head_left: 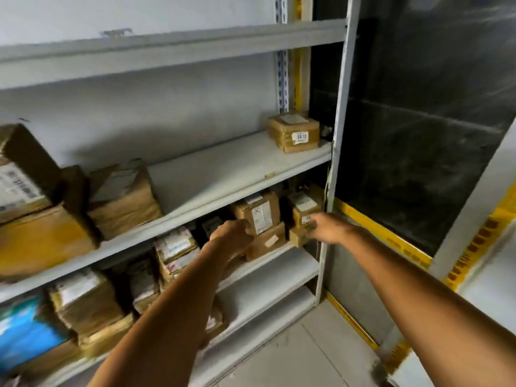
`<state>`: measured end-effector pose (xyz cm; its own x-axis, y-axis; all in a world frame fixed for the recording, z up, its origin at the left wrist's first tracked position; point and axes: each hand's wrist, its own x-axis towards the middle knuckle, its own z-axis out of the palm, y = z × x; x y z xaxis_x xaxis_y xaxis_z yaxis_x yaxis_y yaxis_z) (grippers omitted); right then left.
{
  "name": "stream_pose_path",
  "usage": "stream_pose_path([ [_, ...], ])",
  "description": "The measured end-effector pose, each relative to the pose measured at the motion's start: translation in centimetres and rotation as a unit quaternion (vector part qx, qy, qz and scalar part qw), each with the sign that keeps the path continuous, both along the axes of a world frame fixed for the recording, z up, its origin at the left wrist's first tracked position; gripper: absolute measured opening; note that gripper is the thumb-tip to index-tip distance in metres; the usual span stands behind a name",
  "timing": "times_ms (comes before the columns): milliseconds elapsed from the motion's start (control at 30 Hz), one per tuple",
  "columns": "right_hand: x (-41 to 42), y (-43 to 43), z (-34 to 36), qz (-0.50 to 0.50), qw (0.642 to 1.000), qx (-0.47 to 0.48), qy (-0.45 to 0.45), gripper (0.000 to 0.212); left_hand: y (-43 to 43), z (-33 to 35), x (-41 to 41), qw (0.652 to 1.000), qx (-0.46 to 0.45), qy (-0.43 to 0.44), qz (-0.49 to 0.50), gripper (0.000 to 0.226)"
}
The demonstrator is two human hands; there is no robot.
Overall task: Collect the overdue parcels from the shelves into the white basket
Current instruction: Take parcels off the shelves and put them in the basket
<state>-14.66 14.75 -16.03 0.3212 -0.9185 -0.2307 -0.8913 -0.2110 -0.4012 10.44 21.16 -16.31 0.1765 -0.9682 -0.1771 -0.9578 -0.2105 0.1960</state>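
Two hands reach into a grey metal shelf (293,261).
Left hand (234,233) curls round a white-labelled brown cardboard parcel (259,212); right hand (324,229) pinches a small brown cardboard box (298,237) beside the grey upright post (321,275).

Both arms reach into a grey metal shelf (240,174) stacked with brown parcels. The left hand (233,237) curls its fingers (245,225) round the left edge of a labelled parcel (261,212), which sits on a flatter parcel (268,243). Just to the right, the right hand (325,229) grips a small box (298,236). One level up, a lone stickered parcel (294,132) stands at the right end.
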Motion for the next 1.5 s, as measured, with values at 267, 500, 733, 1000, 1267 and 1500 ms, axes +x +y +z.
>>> stream_pose_path([
  [267,9.9,-2.1,4.3,0.164,0.986,-0.01,-0.032,0.037,8.5,3.7,6.0,0.979,-0.064,-0.013,0.192,0.036],
  [500,18.9,1.5,7.6,0.275,0.959,-0.053,-0.032,0.05,16.4,6.7,11.0,0.953,-0.096,-0.02,0.288,0.026],
  [733,24.5,3.5,9.7,0.295,0.948,-0.08,-0.087,0.048,18.0,7.3,15.0,0.924,-0.188,0.02,0.334,0.039],
  [1000,28.5,3.8,9.3,0.274,0.938,-0.047,-0.207,0.046,16.3,7.2,16.4,0.879,-0.312,0.097,0.346,0.042],
  [1267,32.2,0.3,9.0,0.268,0.921,-0.032,-0.28,0.047,12.9,7.0,16.7,0.849,-0.357,0.118,0.372,0.053],
  [1500,33.8,-1.8,8.0,0.306,0.903,-0.009,-0.3,0.047,11.8,6.7,17.6,0.824,-0.372,0.156,0.398,0.065],
])
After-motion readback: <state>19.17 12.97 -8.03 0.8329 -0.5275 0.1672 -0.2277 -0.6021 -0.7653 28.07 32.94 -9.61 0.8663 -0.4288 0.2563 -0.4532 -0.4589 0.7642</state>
